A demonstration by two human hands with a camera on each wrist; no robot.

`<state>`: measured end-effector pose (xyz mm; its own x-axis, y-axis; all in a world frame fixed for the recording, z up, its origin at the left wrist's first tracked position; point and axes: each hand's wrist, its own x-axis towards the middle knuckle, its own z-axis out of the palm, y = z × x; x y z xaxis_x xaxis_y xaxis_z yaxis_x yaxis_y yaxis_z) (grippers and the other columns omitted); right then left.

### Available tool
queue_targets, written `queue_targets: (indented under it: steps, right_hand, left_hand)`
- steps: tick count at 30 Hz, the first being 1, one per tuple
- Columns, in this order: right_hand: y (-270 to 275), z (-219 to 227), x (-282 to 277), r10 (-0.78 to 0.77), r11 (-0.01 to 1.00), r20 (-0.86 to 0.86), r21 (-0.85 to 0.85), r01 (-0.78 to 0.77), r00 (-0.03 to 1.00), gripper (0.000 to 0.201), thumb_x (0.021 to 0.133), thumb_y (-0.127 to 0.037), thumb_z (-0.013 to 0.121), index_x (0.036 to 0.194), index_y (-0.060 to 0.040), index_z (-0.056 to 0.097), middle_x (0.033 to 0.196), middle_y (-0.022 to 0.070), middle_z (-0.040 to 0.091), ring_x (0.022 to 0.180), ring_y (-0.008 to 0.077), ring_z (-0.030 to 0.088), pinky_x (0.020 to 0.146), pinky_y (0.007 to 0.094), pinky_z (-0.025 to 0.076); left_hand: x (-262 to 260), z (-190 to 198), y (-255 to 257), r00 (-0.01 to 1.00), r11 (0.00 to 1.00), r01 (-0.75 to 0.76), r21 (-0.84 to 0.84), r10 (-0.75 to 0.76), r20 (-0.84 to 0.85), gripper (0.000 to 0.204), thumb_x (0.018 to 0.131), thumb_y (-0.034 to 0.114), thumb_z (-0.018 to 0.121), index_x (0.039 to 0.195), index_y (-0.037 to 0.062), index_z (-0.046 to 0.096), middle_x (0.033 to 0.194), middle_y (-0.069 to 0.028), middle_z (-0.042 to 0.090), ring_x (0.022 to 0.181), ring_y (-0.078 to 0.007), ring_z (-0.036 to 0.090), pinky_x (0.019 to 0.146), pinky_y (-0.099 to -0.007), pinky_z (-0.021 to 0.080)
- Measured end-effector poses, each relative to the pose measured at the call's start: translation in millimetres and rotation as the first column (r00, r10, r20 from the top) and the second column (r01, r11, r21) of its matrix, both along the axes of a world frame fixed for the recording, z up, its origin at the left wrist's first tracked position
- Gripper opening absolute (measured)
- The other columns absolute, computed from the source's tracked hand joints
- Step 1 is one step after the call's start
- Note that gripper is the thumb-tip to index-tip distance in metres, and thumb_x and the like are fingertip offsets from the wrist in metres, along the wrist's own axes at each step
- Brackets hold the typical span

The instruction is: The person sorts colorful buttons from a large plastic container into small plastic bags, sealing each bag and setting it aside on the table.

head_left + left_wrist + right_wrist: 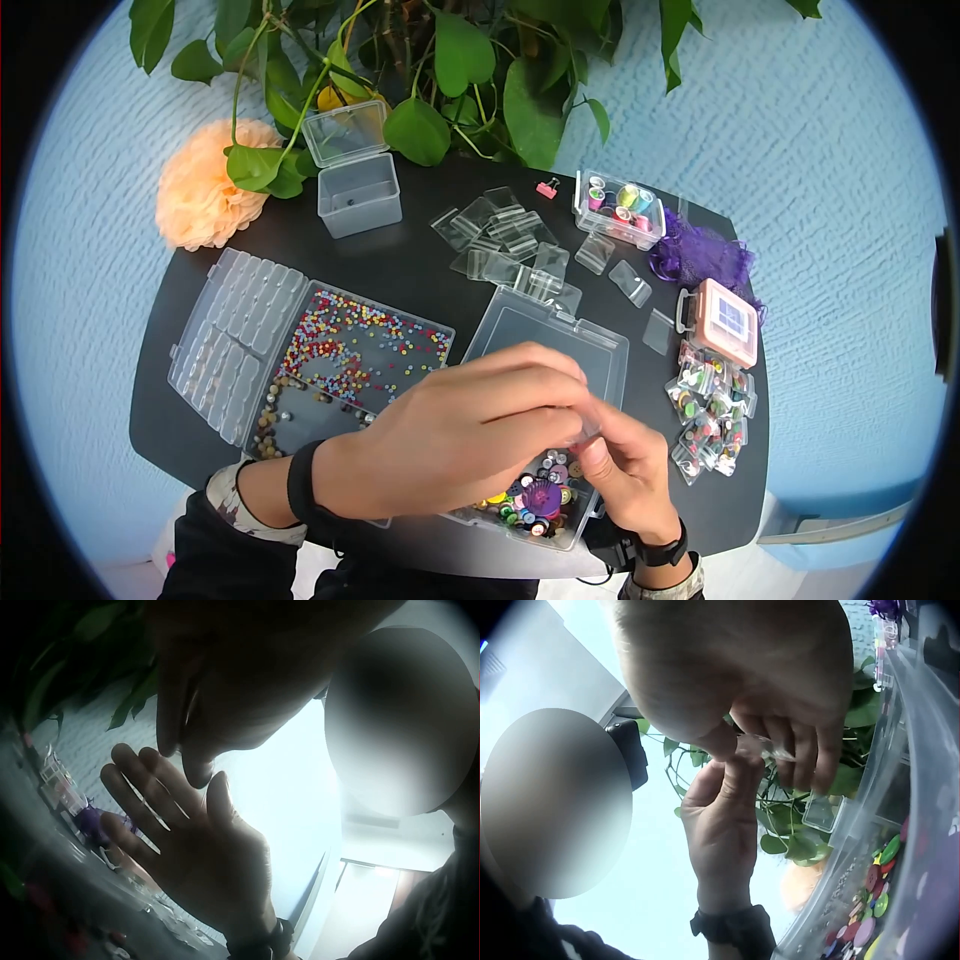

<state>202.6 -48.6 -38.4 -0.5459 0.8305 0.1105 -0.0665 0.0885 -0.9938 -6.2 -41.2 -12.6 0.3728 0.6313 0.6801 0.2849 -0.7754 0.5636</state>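
Observation:
Just above the button box, my left hand pinches a small clear zip bag between thumb and fingers. At the bag's other side is my right hand, its thumb and forefinger gripping the plastic. In the right wrist view the bag shows between the two hands, and the right hand's other fingers reach out past it. Below them lies an open clear plastic box holding mixed buttons and a purple round piece. My left hand hides part of this box.
A divided bead box lies open at left. An open clear container, loose zip bags, a thread-spool box, purple mesh, a pink case and filled bags surround the work. Plant leaves overhang the back.

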Motion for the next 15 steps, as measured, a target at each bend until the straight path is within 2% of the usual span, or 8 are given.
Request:
queue_targets:
  steps: [2, 6, 7, 9, 10, 11, 12, 15]
  right_hand:
    - [0, -4, 0, 0.086, 0.996, -0.054, -0.004, -0.086, 0.995, 0.050, 0.100, -0.010, 0.058, 0.145, 0.0044, 0.041, 0.142, 0.0184, 0.050, 0.120, 0.0236, 0.056, 0.101, 0.0362, 0.047]
    - [-2, -1, -7, 0.038, 0.996, -0.017, 0.076, -0.037, 0.999, 0.049, 0.102, -0.013, 0.055, 0.145, 0.0050, 0.041, 0.140, 0.0187, 0.050, 0.122, 0.0239, 0.054, 0.100, 0.0357, 0.047]
    - [-3, 1, -7, 0.044, 0.993, 0.038, 0.106, -0.048, 0.998, 0.046, 0.103, -0.015, 0.052, 0.143, 0.0061, 0.042, 0.135, 0.0178, 0.052, 0.120, 0.0234, 0.055, 0.099, 0.0351, 0.047]
    - [-1, 1, -6, 0.046, 0.989, 0.091, 0.135, -0.058, 0.995, 0.045, 0.105, -0.017, 0.049, 0.142, 0.0072, 0.042, 0.130, 0.0169, 0.053, 0.118, 0.0229, 0.056, 0.098, 0.0345, 0.047]
    - [1, -1, -6, 0.114, 0.989, 0.091, 0.088, -0.122, 0.989, 0.043, 0.106, -0.020, 0.046, 0.139, 0.0079, 0.044, 0.125, 0.0153, 0.053, 0.113, 0.0227, 0.056, 0.096, 0.0343, 0.046]
    - [2, -2, -5, 0.182, 0.982, 0.088, 0.040, -0.186, 0.979, 0.043, 0.108, -0.023, 0.042, 0.137, 0.0087, 0.045, 0.120, 0.0137, 0.053, 0.109, 0.0224, 0.056, 0.095, 0.0342, 0.046]
    - [3, -1, -5, 0.179, 0.982, 0.086, 0.039, -0.182, 0.980, 0.043, 0.108, -0.023, 0.042, 0.137, 0.0087, 0.045, 0.120, 0.0137, 0.053, 0.109, 0.0224, 0.056, 0.095, 0.0342, 0.046]
    - [5, 2, -5, 0.254, 0.967, 0.057, -0.033, -0.252, 0.965, 0.043, 0.109, -0.025, 0.038, 0.135, 0.0084, 0.047, 0.115, 0.0120, 0.054, 0.103, 0.0215, 0.055, 0.093, 0.0343, 0.045]
  left_hand:
    - [-1, -1, 0, 0.999, 1.000, -0.014, 0.012, 0.015, -0.034, 0.022, 0.061, -0.003, 0.074, 0.082, -0.0005, 0.067, 0.099, -0.0105, 0.069, 0.096, -0.0300, 0.069, 0.078, -0.0365, 0.059]
    - [-3, 2, -1, 0.990, 0.998, -0.059, 0.026, 0.062, -0.124, 0.016, 0.065, -0.002, 0.075, 0.078, 0.0003, 0.065, 0.101, -0.0112, 0.069, 0.098, -0.0301, 0.069, 0.077, -0.0369, 0.059]
    - [-4, 2, -1, 0.990, 0.998, -0.055, 0.027, 0.058, -0.126, 0.016, 0.065, -0.002, 0.075, 0.078, 0.0003, 0.065, 0.101, -0.0112, 0.069, 0.098, -0.0301, 0.069, 0.077, -0.0369, 0.059]
    - [-7, 2, 1, 0.993, 0.997, 0.032, -0.072, -0.040, -0.111, 0.012, 0.070, -0.002, 0.076, 0.078, 0.0002, 0.067, 0.099, -0.0115, 0.069, 0.094, -0.0295, 0.069, 0.075, -0.0356, 0.058]
    - [-11, 4, 1, 0.993, 0.997, 0.034, -0.072, -0.042, -0.113, 0.012, 0.070, -0.002, 0.076, 0.078, 0.0002, 0.067, 0.099, -0.0115, 0.069, 0.094, -0.0295, 0.069, 0.075, -0.0356, 0.058]
    - [-15, 8, 2, 0.988, 0.984, 0.076, -0.163, -0.097, -0.122, 0.013, 0.071, -0.003, 0.075, 0.080, -0.0001, 0.067, 0.098, -0.0115, 0.069, 0.091, -0.0288, 0.068, 0.074, -0.0351, 0.057]
    - [-19, 11, 2, 0.980, 0.960, 0.116, -0.254, -0.152, -0.127, 0.013, 0.072, -0.004, 0.075, 0.083, -0.0004, 0.068, 0.096, -0.0115, 0.069, 0.088, -0.0281, 0.068, 0.073, -0.0346, 0.056]
    - [-25, 15, 4, 0.973, 0.935, 0.145, -0.324, -0.193, -0.123, 0.018, 0.070, -0.004, 0.076, 0.087, -0.0009, 0.069, 0.096, -0.0113, 0.069, 0.084, -0.0266, 0.067, 0.072, -0.0347, 0.054]
